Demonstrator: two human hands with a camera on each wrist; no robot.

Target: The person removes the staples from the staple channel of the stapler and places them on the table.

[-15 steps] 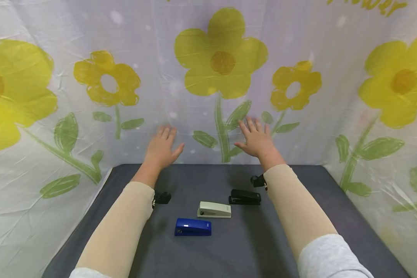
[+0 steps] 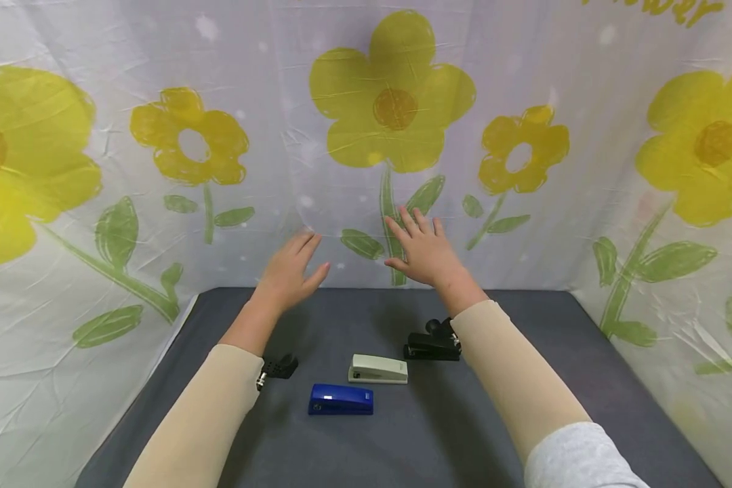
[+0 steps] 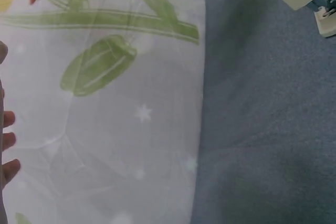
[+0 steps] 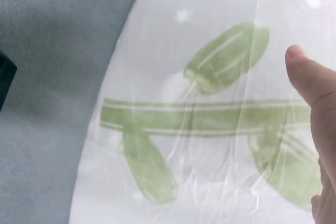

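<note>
Since the earlier frame the right hand has shifted toward the middle of the picture and the left hand has turned slightly inward; the staplers keep their arrangement. Neither hand holds anything: the right's fingers are spread wide, the left's loosely extended with the thumb apart. Both are raised either side of centre, before the flowered cloth.

Below the right hand, right of centre, the black stapler sits on the grey table, its outline merging with the black wrist device. Lower and further left is the cream stapler, then the blue stapler, just beside it at lower centre.

All three look rigid, probably modestly heavy and not fragile; the blue one's glossy top may be slippery. A grip across the middle, thumb and fingers on opposite long sides, seems surest; lifting by the top arm alone could let it hinge open.
</note>
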